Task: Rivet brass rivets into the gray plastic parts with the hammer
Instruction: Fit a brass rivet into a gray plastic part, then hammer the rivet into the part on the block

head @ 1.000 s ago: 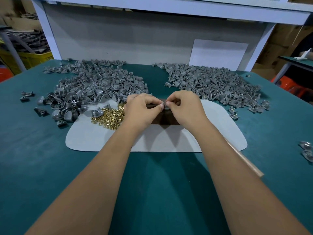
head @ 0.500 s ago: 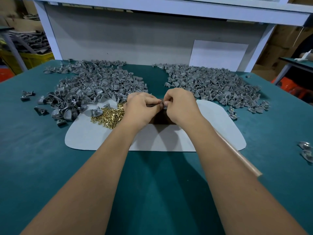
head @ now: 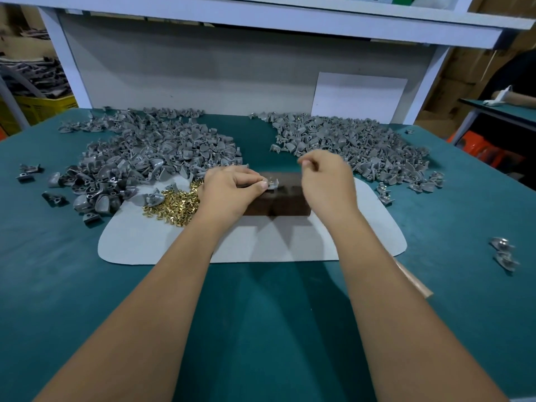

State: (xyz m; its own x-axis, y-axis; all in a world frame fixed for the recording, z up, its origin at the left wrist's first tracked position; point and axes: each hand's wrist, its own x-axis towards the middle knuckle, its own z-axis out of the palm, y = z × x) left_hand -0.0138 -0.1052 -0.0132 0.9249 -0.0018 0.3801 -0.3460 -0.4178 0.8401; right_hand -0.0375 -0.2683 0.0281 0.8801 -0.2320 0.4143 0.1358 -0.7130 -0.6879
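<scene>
My left hand [head: 229,190] pinches a small gray plastic part [head: 272,183] between thumb and forefinger, holding it on top of a dark brown block [head: 285,198] that sits just beyond my wrists. My right hand [head: 324,181] hovers a little to the right of that part and slightly above the block, blurred, its fingers curled with the fingertips drawn together; I cannot tell whether anything is held between them. Just left of my left hand lies a heap of brass rivets [head: 174,206] on a pale gray mat [head: 145,242]. Beyond and left of my left hand spreads a large pile of gray parts [head: 139,152]; a second pile [head: 356,146] spreads beyond my right hand. A wooden handle [head: 413,281] pokes out from under my right forearm, on the teal tabletop [head: 43,256].
</scene>
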